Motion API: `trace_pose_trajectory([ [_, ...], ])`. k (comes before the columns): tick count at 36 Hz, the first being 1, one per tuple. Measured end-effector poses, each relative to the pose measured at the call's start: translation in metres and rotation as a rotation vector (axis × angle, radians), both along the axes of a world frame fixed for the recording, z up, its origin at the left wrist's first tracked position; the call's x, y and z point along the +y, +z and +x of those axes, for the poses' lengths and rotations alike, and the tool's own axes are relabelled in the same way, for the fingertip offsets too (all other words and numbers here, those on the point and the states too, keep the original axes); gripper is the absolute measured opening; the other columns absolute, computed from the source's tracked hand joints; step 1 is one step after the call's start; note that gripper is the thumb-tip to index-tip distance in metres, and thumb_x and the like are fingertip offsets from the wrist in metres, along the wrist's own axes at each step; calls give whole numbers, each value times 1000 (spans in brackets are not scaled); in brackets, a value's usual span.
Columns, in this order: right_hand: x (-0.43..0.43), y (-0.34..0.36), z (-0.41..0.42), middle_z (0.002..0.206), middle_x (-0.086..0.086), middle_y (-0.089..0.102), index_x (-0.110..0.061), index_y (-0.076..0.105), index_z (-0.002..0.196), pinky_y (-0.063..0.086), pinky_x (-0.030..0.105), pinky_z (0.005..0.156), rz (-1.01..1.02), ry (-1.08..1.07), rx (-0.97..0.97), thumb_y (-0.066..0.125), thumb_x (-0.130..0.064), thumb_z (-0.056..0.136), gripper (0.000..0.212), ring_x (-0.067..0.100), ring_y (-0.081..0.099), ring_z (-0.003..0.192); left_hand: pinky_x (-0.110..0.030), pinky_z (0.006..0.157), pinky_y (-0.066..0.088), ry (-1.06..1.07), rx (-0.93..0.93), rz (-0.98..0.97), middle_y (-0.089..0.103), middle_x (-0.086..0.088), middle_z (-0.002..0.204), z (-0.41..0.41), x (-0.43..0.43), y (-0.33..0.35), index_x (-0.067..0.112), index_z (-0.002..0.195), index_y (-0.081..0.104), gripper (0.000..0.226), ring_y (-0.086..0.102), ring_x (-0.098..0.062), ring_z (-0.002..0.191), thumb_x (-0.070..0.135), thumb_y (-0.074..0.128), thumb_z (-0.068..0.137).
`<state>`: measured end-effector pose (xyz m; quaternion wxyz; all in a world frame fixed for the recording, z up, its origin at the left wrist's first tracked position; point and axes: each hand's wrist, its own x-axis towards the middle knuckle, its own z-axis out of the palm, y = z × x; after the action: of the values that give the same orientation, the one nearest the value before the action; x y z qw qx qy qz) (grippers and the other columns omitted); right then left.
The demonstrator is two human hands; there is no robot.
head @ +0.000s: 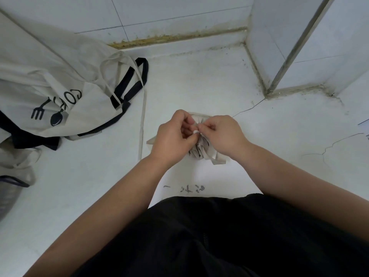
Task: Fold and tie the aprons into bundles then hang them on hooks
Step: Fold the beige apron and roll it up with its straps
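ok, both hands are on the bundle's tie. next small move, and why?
Probably draw the strap ends apart to cinch the tie: the left hand and right hand both pinch it atop the folded apron bundle. The fingers hide whether a knot is formed yet.

The left hand and right hand hide most of the apron bundle. The printed apron runs off the left edge.

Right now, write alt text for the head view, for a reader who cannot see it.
A person's left hand and right hand pinch a pale tie strap over a folded beige apron bundle on a white surface. Unfolded aprons with black trim lie heaped at the left.
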<state>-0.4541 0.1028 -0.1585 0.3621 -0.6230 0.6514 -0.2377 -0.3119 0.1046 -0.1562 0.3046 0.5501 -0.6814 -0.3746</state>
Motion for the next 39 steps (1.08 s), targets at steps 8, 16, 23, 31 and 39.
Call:
trace_pose_trajectory([
  [8, 12, 4, -1, 69, -7, 49, -7, 65, 92, 26, 25, 59, -105, 197, 151, 51, -17, 95, 18, 16, 45, 74, -11, 70, 48, -1, 90, 29, 64, 11, 83, 2, -5, 2, 29, 83, 47, 30, 59, 3, 72, 8, 69, 85],
  [16, 15, 1, -1, 77, 3, 53, 0, 60, 90, 28, 30, 63, -109, 149, 81, 47, -18, 98, 24, 21, 47, 76, -15, 71, 50, -23, 103, 103, 64, 6, 91, 9, -1, -3, 28, 90, 46, 29, 60, 1, 77, 4, 63, 87],
  [23, 4, 6, -4, 69, -7, 48, -14, 56, 80, 34, 28, 67, 111, 112, 40, 46, -22, 97, 21, 17, 47, 78, -10, 70, 47, -29, -37, -110, 57, 7, 97, 6, 7, -5, 24, 93, 51, 24, 56, 2, 83, 6, 64, 85],
  [31, 3, 11, -4, 68, 3, 50, -12, 48, 66, 50, 44, 84, 291, 9, -160, 47, -15, 92, 27, 22, 51, 72, -25, 71, 51, -9, -124, -317, 53, 8, 91, 2, 8, -24, 12, 93, 74, 12, 55, -9, 73, 9, 72, 82],
  [39, -5, 18, -10, 73, 6, 39, -13, 40, 66, 39, 32, 70, 384, 66, -139, 43, -8, 92, 26, 22, 41, 75, -18, 60, 42, -88, -257, -525, 61, -5, 79, 0, 6, -26, 8, 85, 77, 27, 51, -12, 70, 25, 57, 85],
])
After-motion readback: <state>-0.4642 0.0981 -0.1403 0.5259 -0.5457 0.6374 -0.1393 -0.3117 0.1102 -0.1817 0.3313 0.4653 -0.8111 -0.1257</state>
